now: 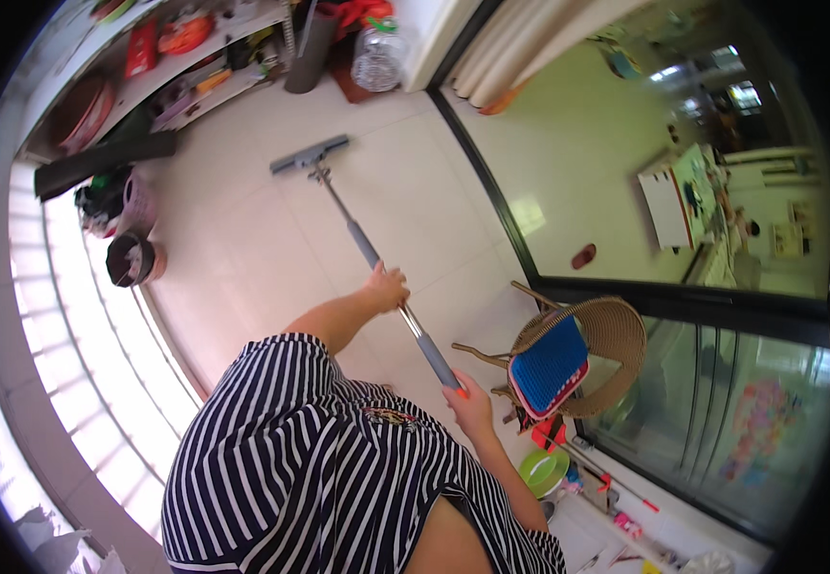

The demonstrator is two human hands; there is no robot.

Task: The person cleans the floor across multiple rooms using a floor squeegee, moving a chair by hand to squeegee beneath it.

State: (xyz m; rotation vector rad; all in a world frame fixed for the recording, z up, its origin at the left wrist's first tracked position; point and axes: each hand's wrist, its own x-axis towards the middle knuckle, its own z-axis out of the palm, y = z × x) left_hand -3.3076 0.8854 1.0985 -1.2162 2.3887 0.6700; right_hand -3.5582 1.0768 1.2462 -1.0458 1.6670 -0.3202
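Note:
A long-handled mop with a grey flat head [311,154] lies across the picture's middle, its head resting on the pale tiled floor. Farther up the pole, towards the head, my left hand [387,287] is closed around the handle. Nearer my body, my right hand [471,403] grips the grey end section, where a bit of orange shows by the fingers. Between the two hands a shiny metal part of the pole [410,320] is visible.
To the right stands a wicker chair [619,359] with a blue cushion [551,362], beside a black-framed glass door. Loaded shelves [221,39] and a rolled dark mat [106,163] are at the upper left, above a waste bin [130,260]. A green basin [542,471] is at lower right.

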